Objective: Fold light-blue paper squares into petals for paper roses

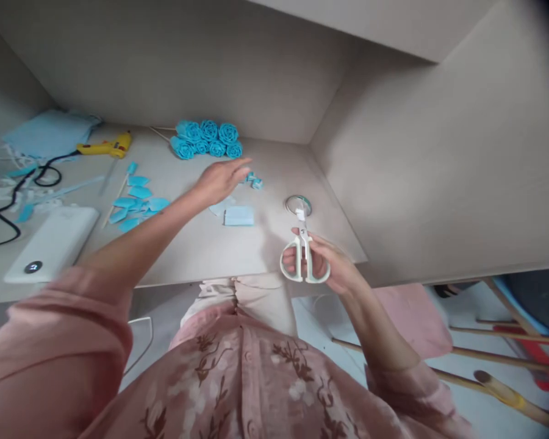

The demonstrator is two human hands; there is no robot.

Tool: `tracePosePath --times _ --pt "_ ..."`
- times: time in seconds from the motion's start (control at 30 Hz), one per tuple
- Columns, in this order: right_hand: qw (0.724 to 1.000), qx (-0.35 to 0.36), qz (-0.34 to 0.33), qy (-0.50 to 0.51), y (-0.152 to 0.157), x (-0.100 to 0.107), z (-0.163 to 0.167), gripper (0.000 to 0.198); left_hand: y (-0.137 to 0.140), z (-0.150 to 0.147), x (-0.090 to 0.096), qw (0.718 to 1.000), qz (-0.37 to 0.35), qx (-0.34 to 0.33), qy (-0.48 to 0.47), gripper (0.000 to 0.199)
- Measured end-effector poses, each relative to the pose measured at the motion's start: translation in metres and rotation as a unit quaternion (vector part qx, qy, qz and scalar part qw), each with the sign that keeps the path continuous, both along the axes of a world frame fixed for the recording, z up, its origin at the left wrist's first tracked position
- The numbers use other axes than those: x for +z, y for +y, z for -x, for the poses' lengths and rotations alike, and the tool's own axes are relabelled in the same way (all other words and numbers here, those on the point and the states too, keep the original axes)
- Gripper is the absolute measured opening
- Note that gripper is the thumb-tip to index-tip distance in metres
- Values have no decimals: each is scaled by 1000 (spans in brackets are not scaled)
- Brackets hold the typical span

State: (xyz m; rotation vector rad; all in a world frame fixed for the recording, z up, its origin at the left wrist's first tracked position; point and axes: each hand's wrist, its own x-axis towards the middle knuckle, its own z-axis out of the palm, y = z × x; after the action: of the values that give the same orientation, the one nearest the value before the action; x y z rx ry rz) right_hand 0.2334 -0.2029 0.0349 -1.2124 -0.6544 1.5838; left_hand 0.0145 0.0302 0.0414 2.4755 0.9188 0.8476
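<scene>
My right hand (pixel 332 259) is closed around white-handled scissors (pixel 303 249), near the table's front edge. Their blades point away from me and the handle loops face my body. Over the middle of the table, my left hand (pixel 222 180) has its fingers stretched out, with nothing visible in them. Just past its fingertips lie small rolled blue pieces (pixel 256 182). A folded light-blue rectangle (pixel 238 216) rests below that hand, beside a pale scrap partly under it. Behind the hand is a bunch of blue crepe-like roses (pixel 209 139) on thin sticks.
Loose blue petals (pixel 139 191) are spread left of centre. A yellow glue gun (pixel 105 146) with a black cord lies farther back, near a light-blue bag (pixel 50 134). A white power bank (pixel 52 244) sits front left. A round ring (pixel 298 205) lies beyond the scissors. Walls enclose the table's back and sides.
</scene>
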Motion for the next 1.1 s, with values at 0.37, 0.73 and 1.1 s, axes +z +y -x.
tracePosePath --times 0.37,0.73,1.1 --pt "968 -24 -29 -248 95 -42 -20 40 16 56 -35 979 46 105 170 44" --pt "687 2 -241 -685 92 -15 6 27 12 37 -63 989 37 81 121 13" --pt "898 105 -293 -311 188 -12 83 49 -30 42 -21 986 136 87 -51 10"
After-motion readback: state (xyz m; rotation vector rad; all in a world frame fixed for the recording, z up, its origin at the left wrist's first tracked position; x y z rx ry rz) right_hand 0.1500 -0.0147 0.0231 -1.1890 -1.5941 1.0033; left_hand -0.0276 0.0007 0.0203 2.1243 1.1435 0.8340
